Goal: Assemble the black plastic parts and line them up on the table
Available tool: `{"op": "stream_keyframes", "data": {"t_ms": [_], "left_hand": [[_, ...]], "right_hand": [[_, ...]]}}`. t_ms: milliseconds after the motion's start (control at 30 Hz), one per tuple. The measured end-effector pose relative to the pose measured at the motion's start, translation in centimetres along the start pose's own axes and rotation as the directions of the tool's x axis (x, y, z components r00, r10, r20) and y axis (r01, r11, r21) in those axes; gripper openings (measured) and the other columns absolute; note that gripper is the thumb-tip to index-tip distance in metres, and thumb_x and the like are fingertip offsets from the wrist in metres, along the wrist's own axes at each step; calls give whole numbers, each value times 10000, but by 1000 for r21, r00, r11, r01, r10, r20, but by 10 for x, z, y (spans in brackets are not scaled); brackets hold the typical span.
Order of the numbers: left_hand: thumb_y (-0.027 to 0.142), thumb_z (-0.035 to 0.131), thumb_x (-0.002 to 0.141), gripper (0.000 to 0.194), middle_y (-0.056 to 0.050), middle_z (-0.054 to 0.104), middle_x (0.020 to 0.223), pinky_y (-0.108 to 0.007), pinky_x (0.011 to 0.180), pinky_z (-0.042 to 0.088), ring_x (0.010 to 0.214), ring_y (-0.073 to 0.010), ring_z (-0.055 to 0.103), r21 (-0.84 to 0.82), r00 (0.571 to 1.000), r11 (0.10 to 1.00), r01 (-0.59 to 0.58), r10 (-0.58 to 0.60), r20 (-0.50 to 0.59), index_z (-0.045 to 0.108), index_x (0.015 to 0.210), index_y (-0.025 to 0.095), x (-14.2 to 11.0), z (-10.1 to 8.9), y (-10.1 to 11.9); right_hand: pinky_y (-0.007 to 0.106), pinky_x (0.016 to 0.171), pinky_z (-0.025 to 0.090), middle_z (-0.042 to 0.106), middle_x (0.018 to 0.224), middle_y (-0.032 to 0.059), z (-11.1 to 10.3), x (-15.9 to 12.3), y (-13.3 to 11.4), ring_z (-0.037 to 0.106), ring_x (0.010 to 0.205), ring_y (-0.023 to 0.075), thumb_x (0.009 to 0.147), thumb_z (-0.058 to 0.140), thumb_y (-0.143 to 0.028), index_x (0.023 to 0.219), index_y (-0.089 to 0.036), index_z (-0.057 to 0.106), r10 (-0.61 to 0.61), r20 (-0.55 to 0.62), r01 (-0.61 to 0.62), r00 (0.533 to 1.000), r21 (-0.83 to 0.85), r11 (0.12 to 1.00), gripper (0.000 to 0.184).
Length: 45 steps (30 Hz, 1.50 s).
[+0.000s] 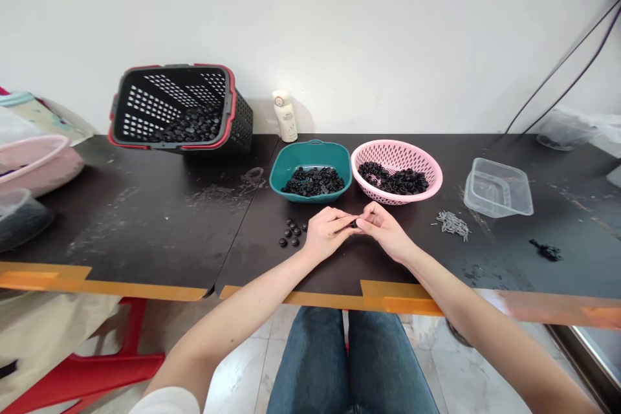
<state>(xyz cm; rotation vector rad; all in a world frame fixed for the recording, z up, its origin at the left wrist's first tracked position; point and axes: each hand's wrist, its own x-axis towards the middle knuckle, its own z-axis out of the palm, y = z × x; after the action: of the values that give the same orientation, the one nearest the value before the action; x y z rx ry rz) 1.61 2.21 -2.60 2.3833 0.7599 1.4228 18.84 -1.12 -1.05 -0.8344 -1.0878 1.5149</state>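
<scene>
Above a flat black desk (160,233), both hands (324,233) pinched one small black piece (354,224) near a boxy green plastic tub (313,155).

Looks like a small workshop, prob. improvised w/ household stuff. Long dark table (145,207), scuffed & dusty, w/ orange tape (412,297) along front edge = work surface. Lots of small black pcs (313,184) split btwn teal tub (310,154), pink colander (433,165) & big dark basket (242,126). Also a pile of grey pins (453,224) & clear plastic box (499,207). Plain white wall (412,45) behind, tiled flr (233,369) below.
</scene>
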Motion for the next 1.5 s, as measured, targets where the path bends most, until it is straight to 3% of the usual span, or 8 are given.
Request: {"op": "stream_keyframes", "data": {"t_ms": [267, 467, 700, 833, 1167, 1267, 1367, 1500], "left_hand": [[308, 686, 779, 225, -39, 682, 853, -303, 701, 507, 772, -152, 603, -66, 996, 995, 80, -82, -32, 708, 991, 236, 2, 5, 2], [373, 683, 772, 290, -46, 670, 918, -320, 779, 504, 842, -166, 603, -145, 990, 979, 142, -140, 26, 692, 1021, 224, 5, 4, 5], [421, 386, 941, 402, -76, 610, 1173, -334, 884, 471, 1018, -197, 594, -149, 895, 922, 358, -294, 334, 501, 1259, 205, 6, 1, 18], [436, 309, 957, 441, -78, 596, 1227, -342, 919, 457, 1072, -212, 589, -173, 864, 903, 394, -300, 404, 430, 1315, 207, 4, 2, 18], [380, 286, 968, 352, -99, 642, 1046, -344, 809, 480, 943, -223, 635, -108, 861, 916, 386, -316, 400, 433, 1203, 164, 2, 5, 17], [357, 317, 959, 311, -96, 645, 1016, -328, 751, 485, 878, -218, 645, -75, 877, 936, 345, -293, 382, 427, 1175, 164, 1, 4, 18], [325, 352, 945, 273, -87, 644, 990, -308, 712, 482, 828, -206, 645, -60, 901, 955, 289, -250, 355, 431, 1154, 168, -1, 3, 20], [299, 363, 936, 238, -68, 637, 863, -292, 660, 472, 745, -198, 631, -27, 913, 967, 253, -230, 336, 453, 1103, 154, -3, 3, 21]], "right_hand": [[267, 711, 494, 554, 667, -67, 3, 1, 2, 556, 663, 94, 685, 774, -316, 713, -224, 434, 48, -26, -43, 998, 162, 986, 352], [224, 655, 460, 478, 632, -78, 3, 2, 6, 522, 619, 75, 689, 775, -274, 679, -210, 394, 54, -47, -45, 997, 184, 982, 386], [241, 724, 466, 487, 613, -70, 11, -2, 4, 548, 676, 95, 693, 776, -249, 670, -215, 352, 5, -37, 5, 999, 250, 968, 425], [240, 715, 471, 482, 599, -79, 14, -3, 5, 523, 614, 82, 704, 765, -223, 673, -218, 366, 0, -38, 11, 999, 286, 958, 400], [245, 789, 487, 643, 858, -28, 9, -2, 6, 602, 786, 96, 772, 694, -280, 875, -238, 596, 79, -6, -73, 997, 299, 951, 149], [256, 781, 487, 653, 881, -9, 10, -4, 4, 608, 807, 113, 751, 714, -302, 925, -244, 611, 47, 9, -48, 999, 222, 974, 210], [245, 767, 478, 647, 851, -19, 10, -6, 5, 601, 779, 109, 657, 791, -222, 911, -250, 617, 21, 12, -23, 1000, 148, 989, 308], [222, 711, 470, 614, 785, -34, 10, -7, 9, 576, 713, 91, 633, 808, -211, 836, -240, 628, 13, -25, -10, 1000, 111, 994, 272]]}}
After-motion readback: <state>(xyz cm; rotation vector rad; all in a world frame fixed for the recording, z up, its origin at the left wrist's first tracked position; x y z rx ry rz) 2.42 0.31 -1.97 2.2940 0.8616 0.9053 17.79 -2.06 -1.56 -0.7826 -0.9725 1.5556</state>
